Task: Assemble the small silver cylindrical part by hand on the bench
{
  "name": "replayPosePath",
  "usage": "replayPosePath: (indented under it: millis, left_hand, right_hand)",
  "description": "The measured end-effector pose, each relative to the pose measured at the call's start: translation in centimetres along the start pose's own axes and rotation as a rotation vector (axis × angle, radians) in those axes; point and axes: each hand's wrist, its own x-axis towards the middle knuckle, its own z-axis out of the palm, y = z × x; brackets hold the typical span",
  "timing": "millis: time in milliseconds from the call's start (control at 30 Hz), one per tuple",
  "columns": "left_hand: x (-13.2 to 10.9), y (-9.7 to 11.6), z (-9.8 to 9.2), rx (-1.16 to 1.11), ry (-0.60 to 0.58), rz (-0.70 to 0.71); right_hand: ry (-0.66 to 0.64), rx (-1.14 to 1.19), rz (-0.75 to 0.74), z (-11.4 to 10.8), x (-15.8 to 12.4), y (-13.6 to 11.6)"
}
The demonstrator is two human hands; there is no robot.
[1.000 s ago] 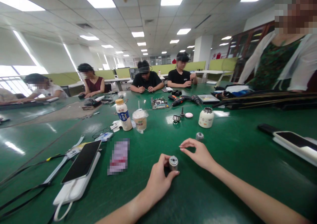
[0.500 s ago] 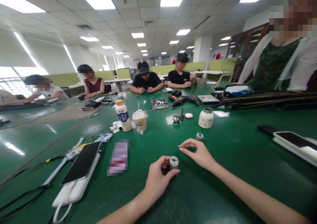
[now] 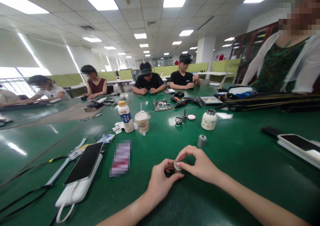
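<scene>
My left hand grips a small silver metal cylinder standing on the green table. My right hand now pinches the top of that same cylinder with thumb and fingertips. A second small metal cylinder stands on the table just beyond my right hand. Further back stand a white jar with a metal rim, a small metal ring part and a pink disc.
A phone on a white power bank lies at the left with cables. A milk bottle and a lidded cup stand mid-table. Another phone lies at the right. Several people sit around the table; one stands at the right.
My right hand has come down from its raised pinch and closed on the top of the cylinder that my left hand holds. The view has dropped slightly.
</scene>
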Motion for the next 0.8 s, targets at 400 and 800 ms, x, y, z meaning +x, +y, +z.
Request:
replayPosePath:
  millis: [400, 800]
  left_hand:
    - [0.0, -0.1, 0.1, -0.017, 0.012, 0.024]
    - [0.0, 0.3, 0.0, 0.042, 0.034, -0.013]
  right_hand:
    - [0.057, 0.056, -0.017, 0.1, -0.2, 0.4]
    - [0.249, 0.121, 0.005, 0.2, 0.4, 3.1]
